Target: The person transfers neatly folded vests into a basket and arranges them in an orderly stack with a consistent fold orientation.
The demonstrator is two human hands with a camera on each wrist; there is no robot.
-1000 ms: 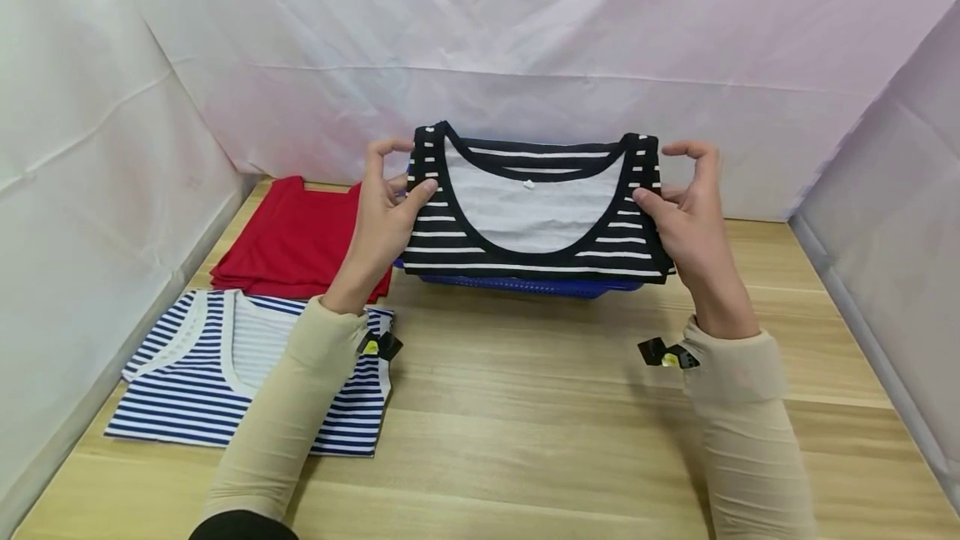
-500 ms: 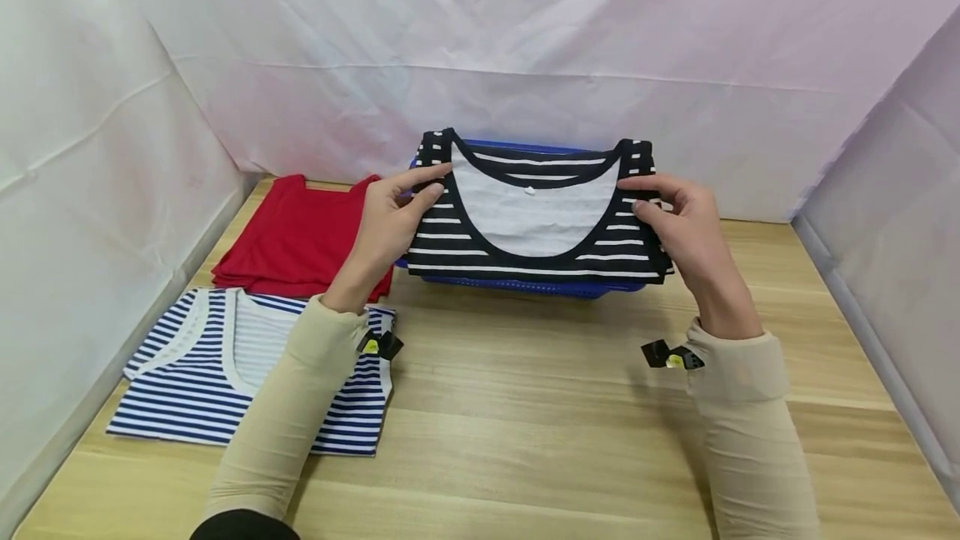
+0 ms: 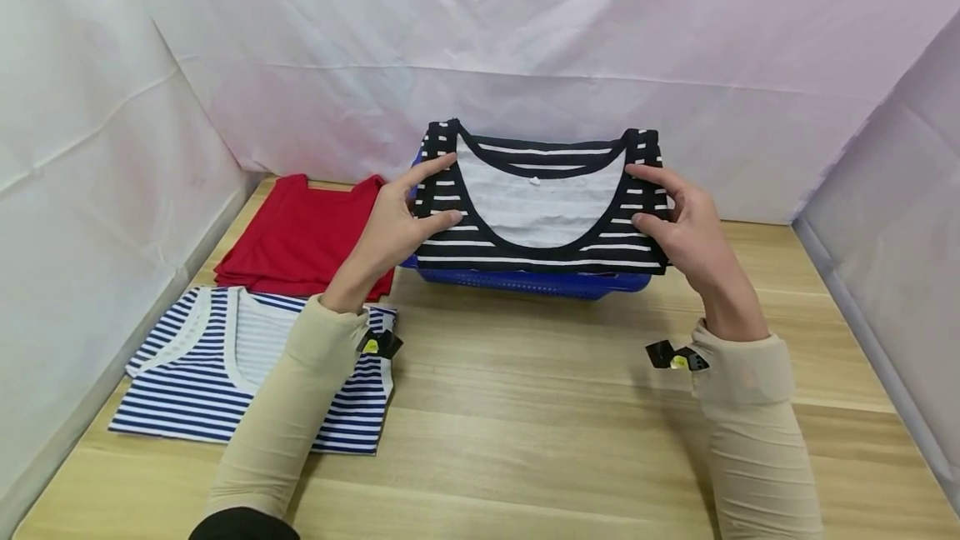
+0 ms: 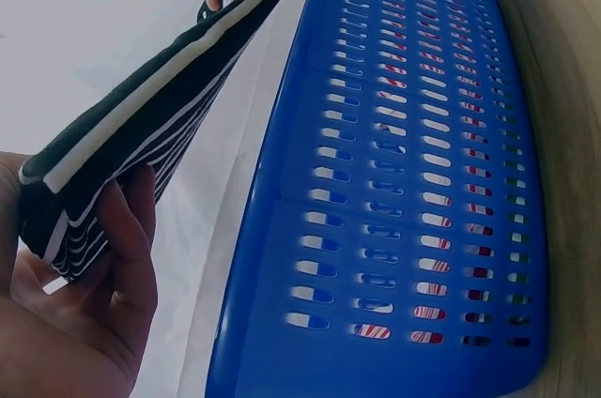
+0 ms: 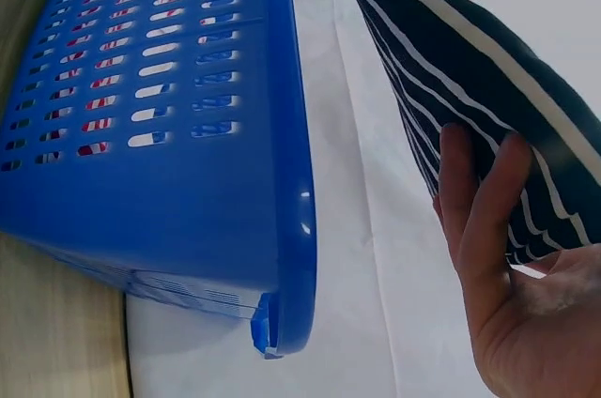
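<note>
A folded black top with white stripes (image 3: 540, 202) hangs in the air above a blue perforated basket (image 3: 528, 282). My left hand (image 3: 408, 219) grips its left edge, thumb on top and fingers beneath. My right hand (image 3: 675, 219) grips the right edge the same way. In the left wrist view the folded top (image 4: 150, 126) sits between thumb and fingers (image 4: 131, 248), beside the basket wall (image 4: 413, 182). In the right wrist view the fingers (image 5: 479, 220) curl under the top (image 5: 479, 69), with the basket (image 5: 169, 98) to the left.
A folded red garment (image 3: 303, 236) lies at the back left of the wooden table (image 3: 525, 407). A blue and white striped top (image 3: 240, 369) lies in front of it, partly under my left sleeve. White fabric walls enclose the table on three sides.
The striped top has shifted slightly up and away over the basket. My fingers, spread a second ago, now close flat on its edges.
</note>
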